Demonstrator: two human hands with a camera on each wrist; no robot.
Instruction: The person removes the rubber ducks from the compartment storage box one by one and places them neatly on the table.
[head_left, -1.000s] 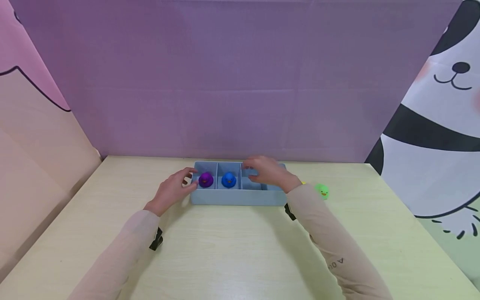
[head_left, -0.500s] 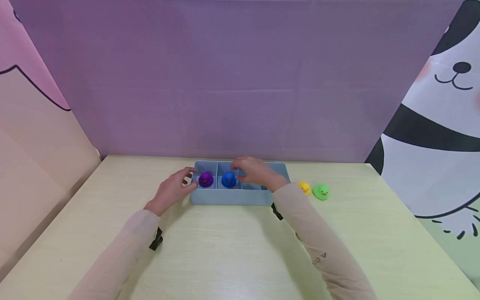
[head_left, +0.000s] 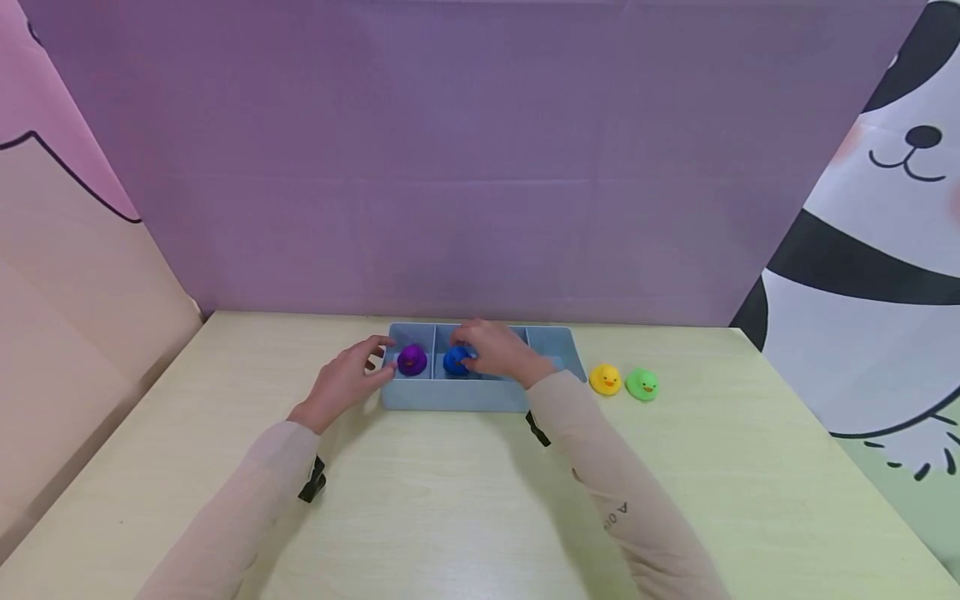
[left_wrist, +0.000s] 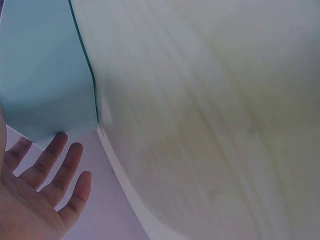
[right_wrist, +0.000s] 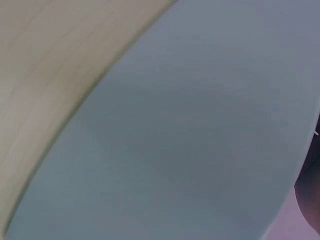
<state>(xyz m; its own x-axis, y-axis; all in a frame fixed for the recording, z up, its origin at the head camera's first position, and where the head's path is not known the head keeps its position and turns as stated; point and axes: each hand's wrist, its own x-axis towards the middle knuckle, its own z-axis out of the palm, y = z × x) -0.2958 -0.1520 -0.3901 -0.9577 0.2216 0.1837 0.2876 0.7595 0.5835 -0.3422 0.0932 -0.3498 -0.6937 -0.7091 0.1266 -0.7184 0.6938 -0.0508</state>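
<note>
A light blue divided box (head_left: 450, 395) stands near the back of the table. In its leftmost compartment sits a purple rubber duck (head_left: 412, 360), and in the one beside it a blue rubber duck (head_left: 454, 361). My left hand (head_left: 347, 379) rests at the box's left end, fingers spread, fingertips right at the rim. The left wrist view shows the fingers (left_wrist: 59, 176) loosely extended by the box wall (left_wrist: 45, 65). My right hand (head_left: 495, 348) reaches into the blue duck's compartment and grips the duck between thumb and fingers, partly covering it. The box's outer wall (right_wrist: 180, 135) fills the right wrist view.
A yellow rubber duck (head_left: 606, 379) and a green rubber duck (head_left: 642, 384) sit side by side on the table (head_left: 420, 500), just right of the box. A purple cloth (head_left: 480, 167) hangs behind the table's back edge.
My right hand has moved left from the compartments on the right and down onto the blue duck, uncovering the yellow duck. My left hand stays at the box's left end.
</note>
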